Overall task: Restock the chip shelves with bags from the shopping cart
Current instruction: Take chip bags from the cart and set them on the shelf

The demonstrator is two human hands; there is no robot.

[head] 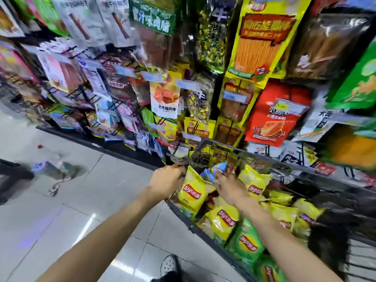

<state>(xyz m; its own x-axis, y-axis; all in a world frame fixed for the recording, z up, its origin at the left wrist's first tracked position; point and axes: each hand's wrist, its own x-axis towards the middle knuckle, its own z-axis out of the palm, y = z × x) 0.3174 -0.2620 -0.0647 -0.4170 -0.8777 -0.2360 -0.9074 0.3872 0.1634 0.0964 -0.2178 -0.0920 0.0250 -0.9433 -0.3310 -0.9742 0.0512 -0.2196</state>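
1. Bags of chips fill the shopping cart [203, 235] at the person's right: green bags [247, 244] nearest, yellow ones further in, heaped loosely against each other.
2. A grey perforated shoe [168, 265] stands on the pale tiled floor [61, 220] just beside the cart.
3. Both bare forearms reach forward. The left hand [165, 180] is curled at the cart's far left corner, its fingers closed at the top edge of a yellow bag [191, 195] that leans upright against the cart wall; whether it grips the bag or the rim I cannot tell.
4. The right hand [228, 186] lies palm down over the pile, fingers spread toward a blue bag [218, 166]; it looks loose, with nothing clearly held.
5. These bags look light, puffed with air, slick and crinkly, with brittle contents. I would pinch them at the flat top seam and not squeeze the belly.
6. Beyond the cart, the shelves [264, 88] hang thick with snack packets on pegs, blurred; a red packet [276, 112] is clearest. Bits of litter lie on the floor to the left.
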